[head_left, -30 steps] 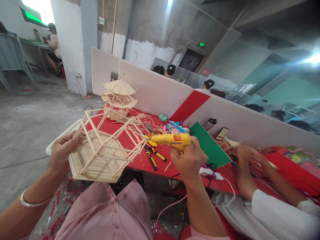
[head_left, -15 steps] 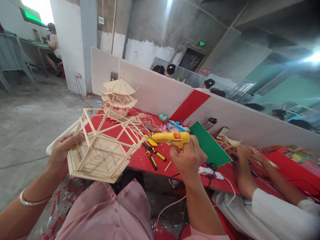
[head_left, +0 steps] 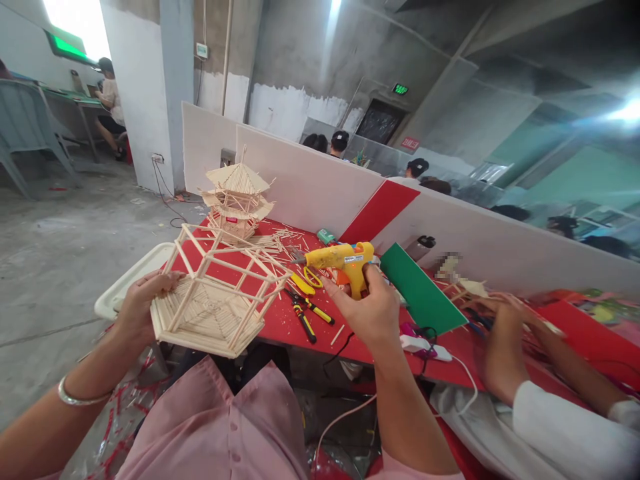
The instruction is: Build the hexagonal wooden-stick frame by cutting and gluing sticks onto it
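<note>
My left hand grips the left edge of a six-sided stick frame, which has a base of closely laid sticks and an open lattice of posts and rails. The frame is tilted above the table's front edge. In my right hand is a yellow glue gun. Its nozzle points left, a little apart from the frame's upper right corner. Behind the frame stands a tiered stick pagoda with a pointed roof.
On the red table lie loose sticks, yellow-black pliers, a green board and a white power strip. A white partition runs behind. Another person's hands work at the right.
The glue gun has turned in my right hand and its nozzle has moved off the frame's corner. My left hand and the frame have shifted slightly right, with the frame tilting differently.
</note>
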### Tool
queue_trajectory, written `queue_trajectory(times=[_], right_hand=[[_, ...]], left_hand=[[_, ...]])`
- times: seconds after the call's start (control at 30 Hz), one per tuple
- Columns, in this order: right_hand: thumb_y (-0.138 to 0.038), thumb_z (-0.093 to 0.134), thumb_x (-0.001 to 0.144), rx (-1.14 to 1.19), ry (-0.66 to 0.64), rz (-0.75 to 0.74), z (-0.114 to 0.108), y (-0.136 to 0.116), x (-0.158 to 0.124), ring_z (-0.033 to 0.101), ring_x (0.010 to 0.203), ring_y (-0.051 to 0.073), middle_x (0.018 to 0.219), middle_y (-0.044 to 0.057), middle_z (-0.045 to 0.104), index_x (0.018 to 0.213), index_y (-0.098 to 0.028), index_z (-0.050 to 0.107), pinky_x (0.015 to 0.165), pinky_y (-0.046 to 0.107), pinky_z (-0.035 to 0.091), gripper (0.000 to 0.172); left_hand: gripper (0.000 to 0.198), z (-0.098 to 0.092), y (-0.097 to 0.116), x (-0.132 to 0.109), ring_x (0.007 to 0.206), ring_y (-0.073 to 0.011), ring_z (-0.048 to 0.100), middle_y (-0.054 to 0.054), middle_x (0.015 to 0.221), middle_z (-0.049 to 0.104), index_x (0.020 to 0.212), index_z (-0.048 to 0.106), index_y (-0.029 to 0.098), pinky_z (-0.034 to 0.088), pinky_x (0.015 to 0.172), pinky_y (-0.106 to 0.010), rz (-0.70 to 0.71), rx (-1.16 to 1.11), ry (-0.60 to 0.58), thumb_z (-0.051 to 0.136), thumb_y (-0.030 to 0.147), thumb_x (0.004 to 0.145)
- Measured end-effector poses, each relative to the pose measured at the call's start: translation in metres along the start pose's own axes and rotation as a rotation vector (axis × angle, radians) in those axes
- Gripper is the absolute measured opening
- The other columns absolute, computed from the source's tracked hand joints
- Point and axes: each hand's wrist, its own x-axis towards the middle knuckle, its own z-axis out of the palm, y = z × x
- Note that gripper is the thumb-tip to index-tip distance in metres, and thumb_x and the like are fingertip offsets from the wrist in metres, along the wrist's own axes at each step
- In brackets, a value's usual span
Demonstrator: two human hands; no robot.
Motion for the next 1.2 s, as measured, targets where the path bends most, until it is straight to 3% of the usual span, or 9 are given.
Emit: queue_trajectory(times=[0.17,0.33,0.5,0.93,1.2], right_hand=[[-0.046,0.067,0.078,-0.128,0.075,-0.152,0.000,0.000,-0.006,0.046,0.049,0.011,0.058,-0.005,0.052,0.077,-0.021,0.050,0.047,0.025,0.037,0.030],[-0.035,0.063,0.082,-0.231,0.194,-0.308,0.001,-0.001,-0.010,0.046,0.048,0.011,0.059,-0.005,0.050,0.083,-0.021,0.050,0.047,0.024,0.037,0.019],[-0.027,0.061,0.082,-0.335,0.273,-0.473,-0.002,-0.004,-0.008,0.052,0.055,0.014,0.065,-0.002,0.055,0.086,-0.021,0.050,0.050,0.026,0.037,0.013],[-0.019,0.061,0.079,-0.380,0.293,-0.574,-0.002,-0.010,-0.010,0.058,0.062,0.016,0.068,0.000,0.059,0.098,-0.019,0.054,0.054,0.026,0.040,0.019],[-0.017,0.061,0.076,-0.390,0.304,-0.558,-0.004,-0.007,-0.013,0.059,0.060,0.015,0.069,0.000,0.060,0.100,-0.019,0.056,0.053,0.025,0.041,0.025]], left_hand=[[0.024,-0.006,-0.007,0.011,0.044,-0.0098,0.052,0.005,0.051,0.057,0.057,0.061,0.015,0.043,0.044,-0.021,0.068,-0.010,-0.051,0.080,0.023,0.045],[0.025,-0.005,-0.011,0.013,0.046,-0.0129,0.057,0.002,0.052,0.062,0.058,0.064,0.014,0.047,0.047,-0.023,0.061,-0.003,-0.027,0.081,0.023,0.042],[0.024,-0.004,-0.011,0.010,0.042,-0.0115,0.053,0.001,0.050,0.062,0.058,0.064,0.014,0.042,0.042,-0.022,0.099,0.004,-0.042,0.080,0.023,0.042],[0.024,-0.006,-0.012,0.011,0.047,-0.0096,0.052,0.003,0.053,0.058,0.054,0.062,0.014,0.041,0.046,-0.021,0.198,0.031,-0.008,0.080,0.025,0.044],[0.025,-0.007,-0.011,0.009,0.047,-0.0098,0.051,0.003,0.052,0.056,0.055,0.061,0.014,0.040,0.046,-0.021,0.203,0.036,0.008,0.080,0.026,0.044]])
